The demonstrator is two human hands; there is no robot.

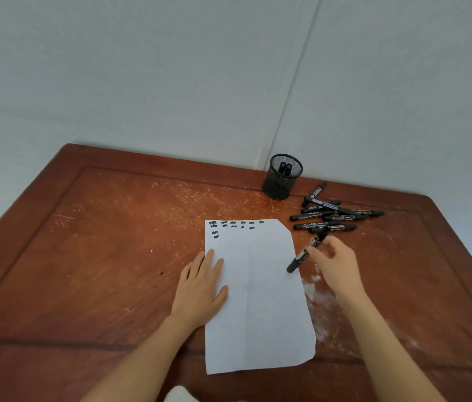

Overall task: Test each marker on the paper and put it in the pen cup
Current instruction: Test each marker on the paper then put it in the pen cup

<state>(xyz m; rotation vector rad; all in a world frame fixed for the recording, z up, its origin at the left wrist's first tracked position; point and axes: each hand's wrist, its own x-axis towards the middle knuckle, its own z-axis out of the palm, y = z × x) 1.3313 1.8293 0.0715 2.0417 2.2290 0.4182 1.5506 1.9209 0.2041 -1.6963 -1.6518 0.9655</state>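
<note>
Pen cup (279, 185) holding two markers (285, 168), right hand (337, 269) pinching marker (304, 252), left hand (200, 288) flat on paper (261, 309)

Reddish-brown wooden table (113, 242), scratched and worn, with a groove framing its top and whitish scuffing (320, 297) right of centre. Lying directly on it: a white sheet of paper (258, 300) near the middle, black test scribbles (233, 224) along its far edge; a black mesh pen cup (279, 184) upright near the far edge, two marker caps (284, 168) showing inside; a loose pile of black markers (333, 216) just right of the cup and nearer, crossing one another. Left hand (200, 288) flat, palm down, across the paper's left edge, partly on bare wood.
</note>
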